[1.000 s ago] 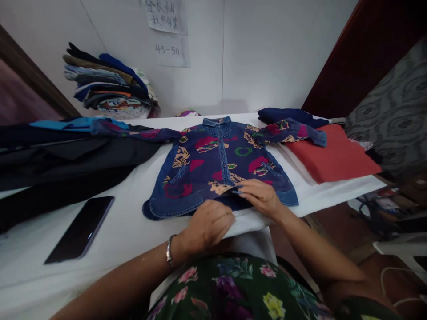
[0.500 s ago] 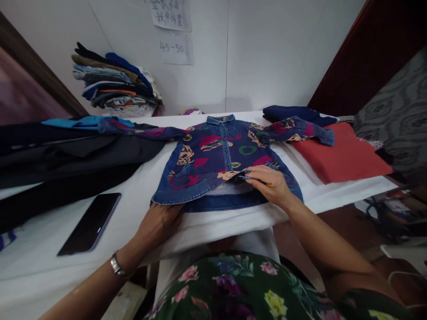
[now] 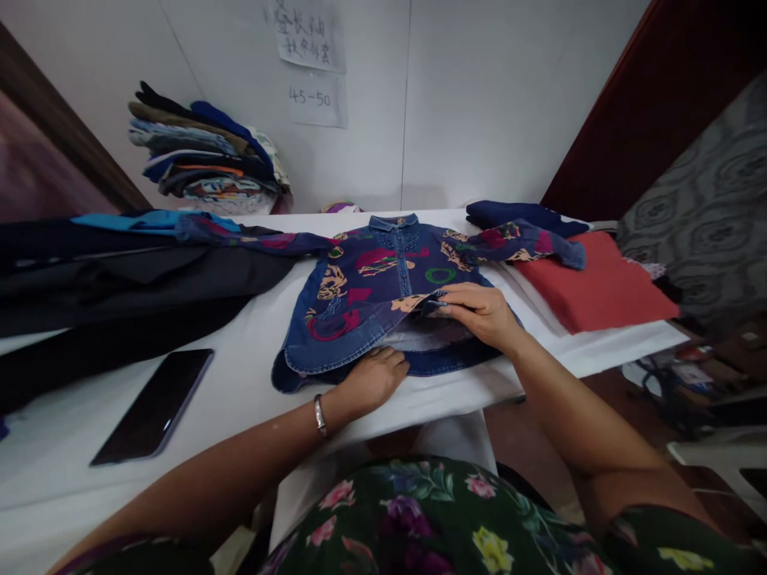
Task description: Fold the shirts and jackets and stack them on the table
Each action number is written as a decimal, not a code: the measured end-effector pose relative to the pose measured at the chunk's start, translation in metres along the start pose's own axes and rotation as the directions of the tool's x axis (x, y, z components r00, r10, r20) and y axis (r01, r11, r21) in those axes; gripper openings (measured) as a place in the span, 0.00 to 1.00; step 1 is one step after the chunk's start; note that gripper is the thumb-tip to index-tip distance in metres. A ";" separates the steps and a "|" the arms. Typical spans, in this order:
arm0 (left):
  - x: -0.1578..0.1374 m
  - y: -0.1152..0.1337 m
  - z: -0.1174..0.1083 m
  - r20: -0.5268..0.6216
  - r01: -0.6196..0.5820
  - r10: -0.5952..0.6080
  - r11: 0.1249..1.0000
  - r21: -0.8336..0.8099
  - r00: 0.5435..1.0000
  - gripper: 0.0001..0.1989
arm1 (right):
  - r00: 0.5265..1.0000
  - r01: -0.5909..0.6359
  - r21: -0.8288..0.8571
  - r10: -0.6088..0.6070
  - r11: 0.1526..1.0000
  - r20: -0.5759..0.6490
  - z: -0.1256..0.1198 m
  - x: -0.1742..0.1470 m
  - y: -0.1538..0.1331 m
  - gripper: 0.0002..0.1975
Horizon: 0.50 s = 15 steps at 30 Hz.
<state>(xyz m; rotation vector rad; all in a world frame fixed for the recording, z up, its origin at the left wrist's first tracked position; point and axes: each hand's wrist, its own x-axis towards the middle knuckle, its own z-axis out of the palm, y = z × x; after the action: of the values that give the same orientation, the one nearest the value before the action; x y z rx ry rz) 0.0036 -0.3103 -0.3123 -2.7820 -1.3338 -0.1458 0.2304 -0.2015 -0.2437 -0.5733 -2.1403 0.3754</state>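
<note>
A patterned denim shirt (image 3: 359, 279) lies spread front up, collar away from me, sleeves out to both sides. My right hand (image 3: 482, 315) pinches the front hem at the placket and holds it raised, so the inside of the back panel shows below. My left hand (image 3: 377, 379) is at the middle of the back hem, knuckles up. Its fingers are curled together on the denim edge, with the fingertips partly hidden. A silver bracelet is on the left wrist.
A phone (image 3: 153, 407) lies on the white-covered table (image 3: 240, 431) at left. Dark garments (image 3: 137, 279) lie behind it, under the left sleeve. Folded clothes (image 3: 204, 152) are stacked at the back left. A red folded garment (image 3: 599, 287) and a navy one (image 3: 521, 214) lie at right.
My left hand has moved right, out from under the shirt's left hem corner to the middle of the back hem. My right hand still holds the front hem, slightly higher.
</note>
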 end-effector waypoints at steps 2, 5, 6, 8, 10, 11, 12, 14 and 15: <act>0.008 -0.001 -0.003 0.012 -0.018 0.017 1.000 0.010 1.000 0.13 | 1.000 -0.020 0.015 0.020 1.000 0.007 -0.003 0.001 0.002 0.08; 0.007 0.002 -0.014 -0.033 -0.091 0.089 0.994 -0.059 0.996 0.11 | 0.999 -0.020 0.036 0.019 0.999 0.028 -0.008 0.000 0.001 0.08; 0.004 0.004 -0.017 -0.054 -0.119 0.115 0.990 -0.082 0.992 0.10 | 0.999 -0.010 0.042 0.008 0.999 0.042 -0.008 -0.002 0.000 0.08; -0.003 0.007 -0.021 -0.073 -0.147 0.139 0.983 -0.111 0.988 0.09 | 0.996 0.019 0.060 -0.024 0.998 0.087 -0.006 -0.008 -0.003 0.08; -0.010 0.009 -0.018 -0.061 -0.131 0.124 0.983 -0.129 0.990 0.08 | 0.986 0.050 0.094 -0.064 0.994 0.156 0.002 -0.019 -0.005 0.08; -0.013 0.010 -0.014 -0.052 -0.120 0.114 0.984 -0.135 0.992 0.08 | 0.977 0.063 0.115 -0.085 0.991 0.197 0.008 -0.027 -0.007 0.08; -0.015 0.010 -0.010 -0.047 -0.114 0.108 0.984 -0.139 0.993 0.08 | 0.965 0.074 0.135 -0.105 0.988 0.241 0.015 -0.035 -0.008 0.08; -0.019 0.010 0.000 -0.055 -0.109 0.102 0.984 -0.140 0.993 0.08 | 0.937 0.084 0.164 -0.134 0.983 0.322 0.027 -0.053 -0.011 0.09; -0.021 0.010 0.004 -0.059 -0.108 0.100 0.984 -0.141 0.993 0.09 | 0.924 0.083 0.167 -0.139 0.982 0.357 0.032 -0.060 -0.013 0.09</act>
<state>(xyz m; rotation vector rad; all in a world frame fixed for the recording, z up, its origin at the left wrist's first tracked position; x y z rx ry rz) -0.0012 -0.3321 -0.3183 -2.9367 -1.2096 -0.3196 0.2322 -0.2458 -0.2971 -0.3093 -2.4627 0.6135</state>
